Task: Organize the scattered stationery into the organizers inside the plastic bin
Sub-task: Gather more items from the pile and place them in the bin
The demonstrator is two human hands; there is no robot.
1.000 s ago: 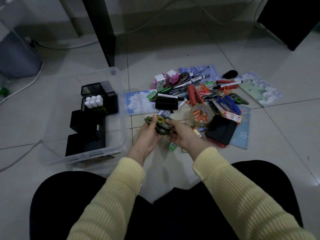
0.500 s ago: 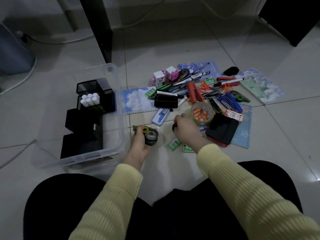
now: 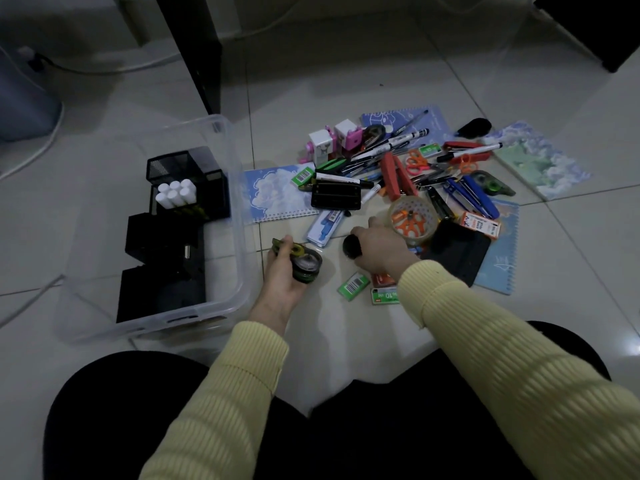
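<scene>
Head view is showing me the plastic bin [image 3: 239, 202] at the left of the floor [image 3: 346, 81]. Its black organizers [image 3: 162, 258] are sitting inside, with white sticks [image 3: 175, 194] standing in the far mesh cup. Just right of the bin's wall, the left hand [image 3: 280, 282] is gripping a stack of tape rolls [image 3: 303, 263], thumb over the top and fingers curled beneath. A second ago both hands were meeting over that stack in the middle; now they are parting, and the left is carrying the rolls toward the bin. The right hand [image 3: 377, 251] is going the other way, curling its fingers round a small black round piece [image 3: 352, 246] just beside the big clear tape roll [image 3: 414, 216], at the near edge of the scattered pile [image 3: 381, 157]. I am judging the rolls are next to go in, while most of the stationery is waiting on the floor.
</scene>
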